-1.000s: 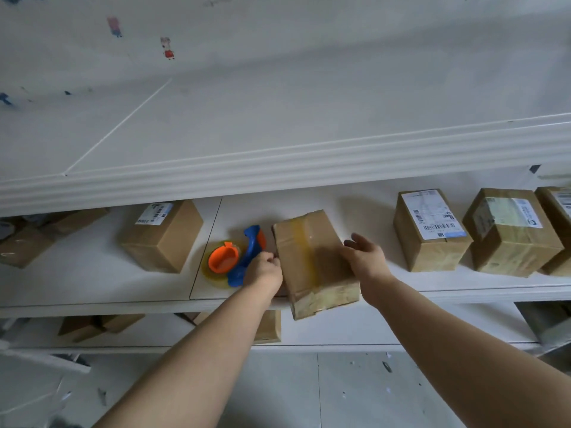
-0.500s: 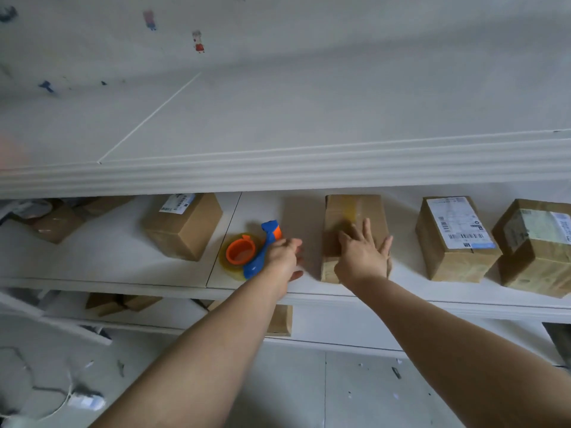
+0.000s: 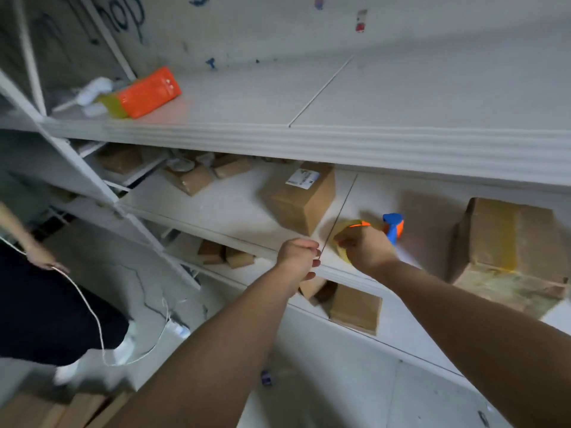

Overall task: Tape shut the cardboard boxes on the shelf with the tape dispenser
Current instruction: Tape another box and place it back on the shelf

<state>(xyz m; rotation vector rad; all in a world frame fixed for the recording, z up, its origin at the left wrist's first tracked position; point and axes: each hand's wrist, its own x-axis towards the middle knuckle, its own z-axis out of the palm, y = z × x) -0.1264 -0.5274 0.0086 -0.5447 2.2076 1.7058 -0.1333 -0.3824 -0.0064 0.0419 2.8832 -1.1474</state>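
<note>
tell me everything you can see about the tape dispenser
The tape dispenser looks like plastic, with a blue handle pointing up and orange parts by the handle and at the hub. It carries a yellowish, translucent tape roll. It is low over the middle shelf near the front edge, between a labelled box and a taped box, touching neither. The right hand covers its middle and grips it, fingers curled over the roll. Blur hides finer detail.
</note>
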